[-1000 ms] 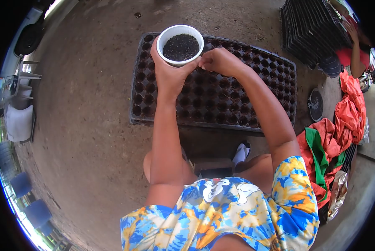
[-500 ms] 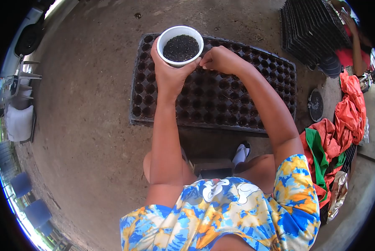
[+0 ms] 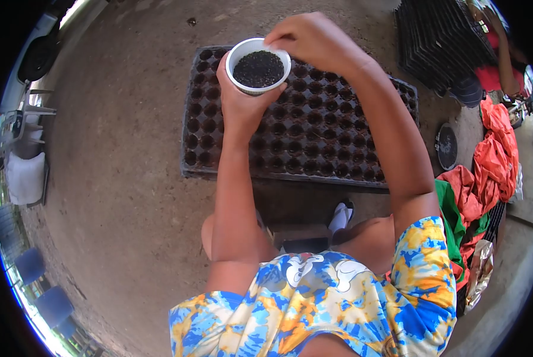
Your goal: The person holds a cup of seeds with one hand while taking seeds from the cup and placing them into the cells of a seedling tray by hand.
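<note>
My left hand point(image 3: 242, 108) is wrapped round a white plastic cup point(image 3: 241, 52), holding it above the far left part of a black seedling tray point(image 3: 196, 162). Small dark grains that look like seeds point(image 3: 258, 69) lie inside the cup. At the cup's far right rim is my right hand point(image 3: 314, 43), its thumb and fingertips drawn together just over the opening. Whatever is in that pinch is too small and blurred to make out. Rows of round cells fill the tray, with brown material in many of them; my right forearm hides some.
A tall stack of black trays point(image 3: 442, 44) stands at the far right, with another person's arm point(image 3: 505, 62) beside it. Nearer are a dark round lid-like object point(image 3: 446, 146) and red cloth point(image 3: 497, 160). White chairs point(image 3: 25, 178) stand at the left.
My right hand has moved up from beside the cup, over the tray, to the cup's far right rim. The left hand and cup have barely shifted.
</note>
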The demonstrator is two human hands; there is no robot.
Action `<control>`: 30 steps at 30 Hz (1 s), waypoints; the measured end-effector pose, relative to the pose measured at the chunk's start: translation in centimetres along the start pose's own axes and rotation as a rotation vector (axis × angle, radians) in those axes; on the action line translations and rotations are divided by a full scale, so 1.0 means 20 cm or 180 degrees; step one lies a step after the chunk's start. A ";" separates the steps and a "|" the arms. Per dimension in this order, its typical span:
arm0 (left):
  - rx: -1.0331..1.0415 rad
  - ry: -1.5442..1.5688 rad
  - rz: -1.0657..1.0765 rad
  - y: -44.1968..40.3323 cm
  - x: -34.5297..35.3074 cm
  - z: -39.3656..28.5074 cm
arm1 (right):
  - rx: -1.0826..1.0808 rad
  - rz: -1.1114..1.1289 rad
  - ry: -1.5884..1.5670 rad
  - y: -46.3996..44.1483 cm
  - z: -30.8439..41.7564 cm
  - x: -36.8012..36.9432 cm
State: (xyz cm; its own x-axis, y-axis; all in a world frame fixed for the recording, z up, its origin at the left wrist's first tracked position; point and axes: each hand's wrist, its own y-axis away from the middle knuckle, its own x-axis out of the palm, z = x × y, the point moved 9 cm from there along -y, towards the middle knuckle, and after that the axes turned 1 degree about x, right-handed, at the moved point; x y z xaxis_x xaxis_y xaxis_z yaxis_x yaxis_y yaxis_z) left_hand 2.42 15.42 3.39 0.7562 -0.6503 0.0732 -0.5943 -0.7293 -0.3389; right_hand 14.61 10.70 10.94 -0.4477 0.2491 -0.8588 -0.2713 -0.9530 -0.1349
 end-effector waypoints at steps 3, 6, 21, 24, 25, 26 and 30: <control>0.0033 0.0065 0.0097 0.00 0.04 -0.01 | -0.0403 0.0761 0.0497 -0.01 0.18 0.20; 0.0207 -0.0300 0.0204 0.01 0.05 -0.04 | -0.0344 0.1119 0.0825 -0.03 0.19 0.29; -0.0022 0.0051 -0.0173 -0.01 -0.07 -0.01 | 0.0291 0.0367 0.0066 -0.10 -0.33 0.20; 0.0008 0.0066 -0.0205 -0.01 -0.07 -0.02 | 0.0505 0.0552 0.0302 -0.08 -0.41 0.30; -0.0001 0.0079 -0.0207 -0.01 -0.08 -0.02 | 0.0549 0.0586 0.0367 -0.07 -0.42 0.32; -0.0008 0.0091 -0.0207 -0.01 -0.08 -0.02 | 0.0539 0.0581 0.0375 -0.07 -0.43 0.32; 0.0004 0.0064 -0.0203 -0.02 -0.09 -0.02 | 0.0526 0.0605 0.0412 -0.07 -0.44 0.33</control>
State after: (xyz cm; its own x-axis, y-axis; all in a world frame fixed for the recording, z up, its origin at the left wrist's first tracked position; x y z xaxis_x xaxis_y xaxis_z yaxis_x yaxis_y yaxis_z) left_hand 1.17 16.71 3.79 0.7869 -0.6066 0.1137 -0.5447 -0.7692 -0.3340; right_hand 19.49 12.24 1.13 -0.3941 0.0342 -0.9184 -0.3329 -0.9368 0.1080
